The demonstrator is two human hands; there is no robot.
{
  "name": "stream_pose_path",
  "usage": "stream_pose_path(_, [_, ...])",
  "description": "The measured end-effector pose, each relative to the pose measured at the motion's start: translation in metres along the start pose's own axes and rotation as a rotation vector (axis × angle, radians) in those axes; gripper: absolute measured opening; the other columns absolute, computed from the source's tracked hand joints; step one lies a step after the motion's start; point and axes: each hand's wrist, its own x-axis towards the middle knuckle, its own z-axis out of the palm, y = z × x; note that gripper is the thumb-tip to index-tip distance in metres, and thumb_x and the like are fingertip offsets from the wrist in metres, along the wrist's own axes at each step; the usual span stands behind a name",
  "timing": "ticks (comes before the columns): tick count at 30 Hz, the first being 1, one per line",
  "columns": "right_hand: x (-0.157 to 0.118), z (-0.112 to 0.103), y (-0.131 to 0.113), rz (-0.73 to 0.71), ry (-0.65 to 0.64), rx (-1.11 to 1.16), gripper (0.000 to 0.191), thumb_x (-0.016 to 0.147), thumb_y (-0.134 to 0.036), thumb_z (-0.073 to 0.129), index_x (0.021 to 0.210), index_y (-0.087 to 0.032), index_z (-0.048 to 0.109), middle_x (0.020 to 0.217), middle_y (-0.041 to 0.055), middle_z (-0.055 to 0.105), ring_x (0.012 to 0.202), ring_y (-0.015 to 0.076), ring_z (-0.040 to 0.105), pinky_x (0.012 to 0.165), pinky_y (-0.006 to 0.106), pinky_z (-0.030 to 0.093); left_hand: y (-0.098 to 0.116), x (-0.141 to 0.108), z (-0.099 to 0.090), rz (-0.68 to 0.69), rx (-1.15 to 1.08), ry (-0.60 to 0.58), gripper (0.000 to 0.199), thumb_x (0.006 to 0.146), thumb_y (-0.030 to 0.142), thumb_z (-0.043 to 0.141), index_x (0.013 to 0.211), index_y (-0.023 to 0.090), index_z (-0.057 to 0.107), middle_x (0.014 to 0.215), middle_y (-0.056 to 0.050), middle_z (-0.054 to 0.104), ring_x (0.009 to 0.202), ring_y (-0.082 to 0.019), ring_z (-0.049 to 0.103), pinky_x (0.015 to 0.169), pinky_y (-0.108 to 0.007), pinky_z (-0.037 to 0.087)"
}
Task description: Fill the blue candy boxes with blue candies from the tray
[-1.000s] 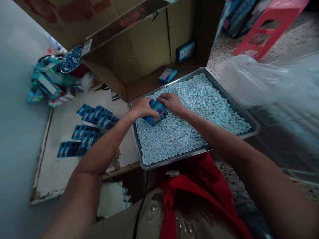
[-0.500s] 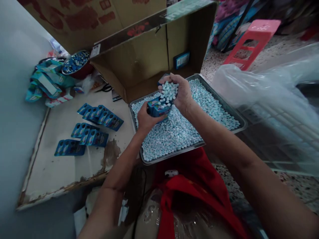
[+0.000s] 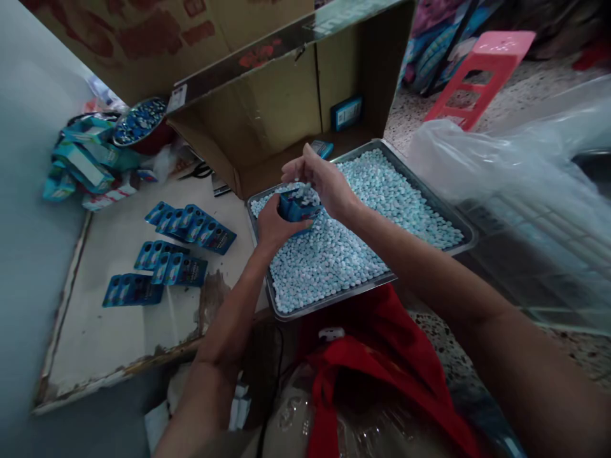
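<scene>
My left hand (image 3: pixel 273 226) is wrapped around a group of small blue boxes (image 3: pixel 300 212), their open tops facing up. It holds them over the near-left part of a metal tray (image 3: pixel 340 298) full of pale blue and white tablets (image 3: pixel 329 254). Tipped over the box tops is my right hand (image 3: pixel 327 183), its fingers stretched out and slightly curved. Some loose tablets show under its palm, at the box openings. Whether any still rest against the palm is hidden. A blue pack (image 3: pixel 323 149) lies just behind my right hand.
A large cardboard carton (image 3: pixel 272 108) stands open behind the tray, with another blue pack (image 3: pixel 347 113) inside. Several blue packs (image 3: pixel 179 270) lie in rows on the white table at left. Scissors (image 3: pixel 202 170), a bowl (image 3: pixel 143 124), a red stool (image 3: pixel 477 79) and plastic sheeting (image 3: pixel 458 152) surround the area.
My right hand has moved left and turned over above the boxes. The heaped handful of tablets in its palm no longer shows. My left hand keeps its grip on the boxes.
</scene>
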Motion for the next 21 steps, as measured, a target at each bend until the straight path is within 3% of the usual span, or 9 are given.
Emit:
stream_pose_path(2, [-0.005,-0.019,-0.001,0.044,0.017,-0.061,0.074,0.106,-0.088,0.049,0.098,-0.021,0.08,0.107,0.0077,0.079,0.112,0.0241,0.075,0.119,0.046,0.055,0.001,0.005,-0.011,0.003,0.056,-0.039,0.072,0.057,0.047,0.106,0.115,0.023,0.068,0.112,-0.006,0.077,0.111,-0.035,0.074,0.095,-0.042,0.059])
stream_pose_path(4, [-0.014,-0.054,0.002,0.086,0.076,-0.237,0.075,0.111,-0.083,0.037,0.109,-0.022,0.081,0.123,0.0083,0.08,0.123,0.0273,0.073,0.125,0.054,0.049,0.001,0.011,-0.028,-0.007,0.159,-0.102,0.073,0.057,0.051,0.105,0.115,0.024,0.07,0.11,-0.006,0.077,0.108,-0.036,0.074,0.092,-0.042,0.059])
stream_pose_path(6, [-0.025,-0.096,0.012,0.056,0.092,-0.609,0.071,0.116,-0.073,0.03,0.118,-0.023,0.081,0.135,0.0104,0.077,0.135,0.0307,0.069,0.128,0.058,0.045,0.002,0.017,-0.046,-0.023,0.304,-0.218,0.073,0.054,0.054,0.105,0.111,0.024,0.071,0.106,-0.007,0.076,0.104,-0.038,0.074,0.088,-0.043,0.058])
stream_pose_path(8, [-0.037,-0.132,0.03,0.002,0.027,-0.996,0.062,0.118,-0.061,0.033,0.128,-0.021,0.08,0.143,0.0146,0.074,0.148,0.034,0.06,0.132,0.059,0.039,0.003,0.024,-0.058,-0.031,0.465,-0.372,0.071,0.05,0.057,0.105,0.104,0.026,0.071,0.101,-0.007,0.076,0.101,-0.04,0.073,0.084,-0.043,0.056])
stream_pose_path(10, [-0.047,-0.148,0.052,0.0,-0.045,-1.171,0.052,0.117,-0.052,0.043,0.141,-0.019,0.075,0.156,0.0174,0.067,0.16,0.0364,0.048,0.138,0.059,0.03,0.006,0.031,-0.059,-0.03,0.599,-0.509,0.069,0.047,0.058,0.103,0.099,0.027,0.071,0.1,-0.007,0.077,0.1,-0.04,0.073,0.082,-0.041,0.055])
stream_pose_path(12, [-0.051,-0.142,0.073,0.007,-0.071,-1.203,0.053,0.114,-0.049,0.05,0.154,-0.019,0.068,0.17,0.018,0.055,0.166,0.0382,0.039,0.14,0.06,0.024,0.009,0.04,-0.048,-0.005,0.656,-0.59,0.068,0.047,0.062,0.101,0.097,0.027,0.07,0.1,-0.006,0.077,0.1,-0.038,0.072,0.08,-0.039,0.054])
stream_pose_path(14, [-0.048,-0.121,0.088,-0.021,-0.083,-1.22,0.054,0.114,-0.05,0.049,0.156,-0.02,0.065,0.172,0.0177,0.052,0.162,0.0388,0.042,0.138,0.061,0.028,0.013,0.051,-0.03,0.042,0.652,-0.601,0.067,0.046,0.063,0.101,0.093,0.027,0.069,0.096,-0.006,0.076,0.098,-0.037,0.072,0.08,-0.037,0.053])
stream_pose_path(17, [-0.034,-0.085,0.097,-0.037,0.001,-1.033,0.047,0.115,-0.055,0.046,0.131,-0.024,0.077,0.143,0.0145,0.071,0.139,0.0352,0.059,0.128,0.055,0.041,0.017,0.067,-0.004,0.109,0.598,-0.546,0.064,0.04,0.053,0.106,0.085,0.027,0.068,0.084,-0.005,0.07,0.094,-0.038,0.071,0.081,-0.039,0.054])
stream_pose_path(21, [-0.017,-0.055,0.085,0.039,0.28,-0.405,0.055,0.104,-0.075,0.055,0.092,-0.024,0.073,0.101,0.0085,0.073,0.107,0.0292,0.067,0.108,0.047,0.054,0.015,0.072,0.008,0.161,0.385,-0.463,0.067,0.03,0.041,0.11,0.079,0.027,0.068,0.074,-0.002,0.063,0.093,-0.038,0.071,0.087,-0.042,0.056])
